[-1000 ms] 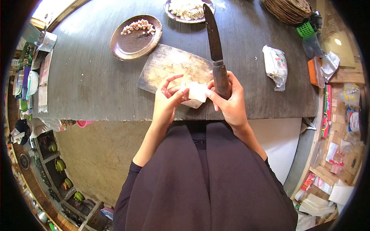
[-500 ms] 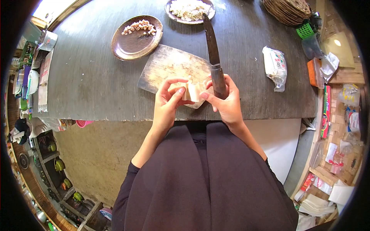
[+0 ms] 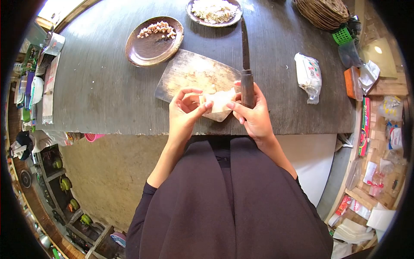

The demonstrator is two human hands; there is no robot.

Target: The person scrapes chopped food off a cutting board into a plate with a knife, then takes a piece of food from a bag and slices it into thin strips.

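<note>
Two half-closed hands on pale piece

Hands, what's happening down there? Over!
Left hand, right hand: pinching flat, whitish piece. Right also grips long, dark, brown-handled knife, blade forward. Rectangular wooden board below. Nothing visibly blocking.

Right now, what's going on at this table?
A person holds a pale piece between the left hand and right hand, above a wooden cutting board. The right hand also grips a knife, its blade pointing away from the person. Beyond the board, a brown plate holds small chopped bits, and a second plate holds a pale heap.
</note>
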